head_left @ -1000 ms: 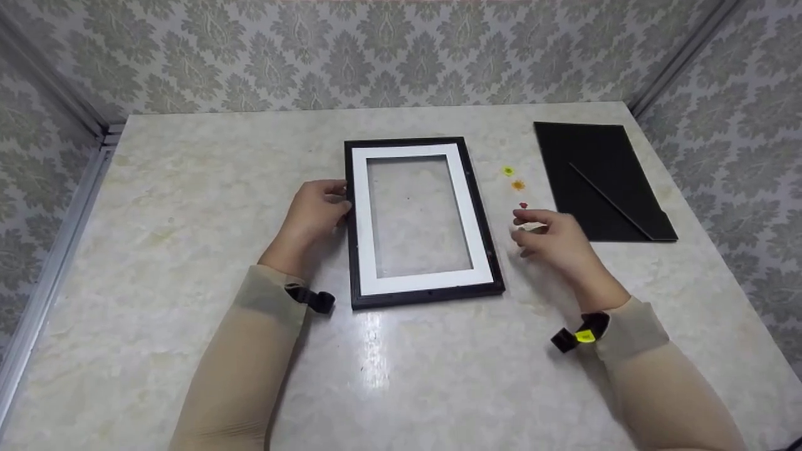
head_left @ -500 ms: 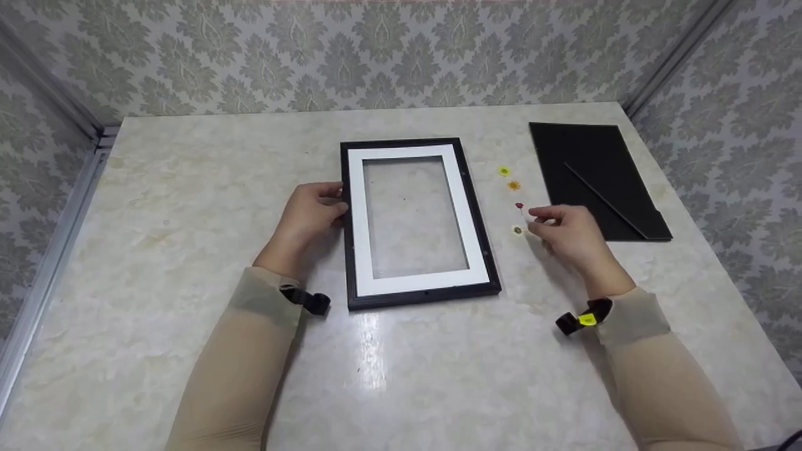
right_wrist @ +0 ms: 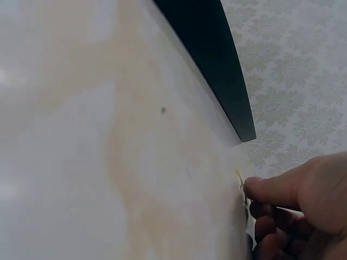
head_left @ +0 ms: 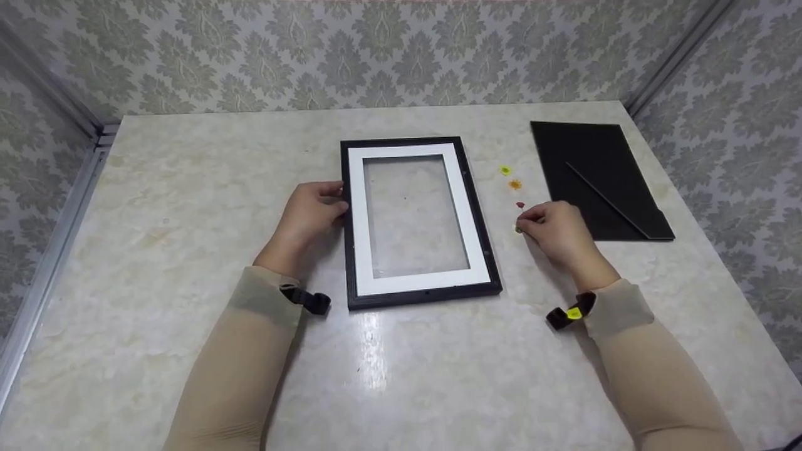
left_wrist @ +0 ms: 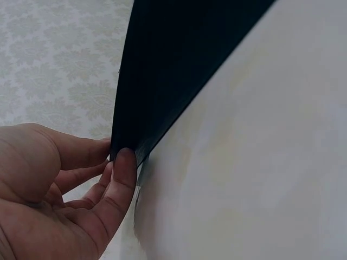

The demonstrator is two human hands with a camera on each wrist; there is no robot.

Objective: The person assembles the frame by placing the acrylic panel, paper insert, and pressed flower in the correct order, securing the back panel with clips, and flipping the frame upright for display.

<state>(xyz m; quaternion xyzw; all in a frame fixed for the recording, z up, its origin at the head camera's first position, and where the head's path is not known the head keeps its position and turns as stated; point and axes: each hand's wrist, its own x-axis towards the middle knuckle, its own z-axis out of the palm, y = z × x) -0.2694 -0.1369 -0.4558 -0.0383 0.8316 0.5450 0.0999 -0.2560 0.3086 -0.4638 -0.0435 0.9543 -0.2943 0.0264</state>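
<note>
Left hand [head_left: 309, 216] grips a black frame [head_left: 388, 299] mid-table while the right hand [head_left: 556, 233] pinches a small pale flower [head_left: 517, 230] nearer the table's [head_left: 188, 188] right edge, apparently picking it up, calling for a delicate lift.

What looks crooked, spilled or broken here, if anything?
Nothing looks spilled or broken. One oddity: right of the picture frame, a thin strip slants across the black board, out of line with its sides; whether it's loose is unclear.
</note>
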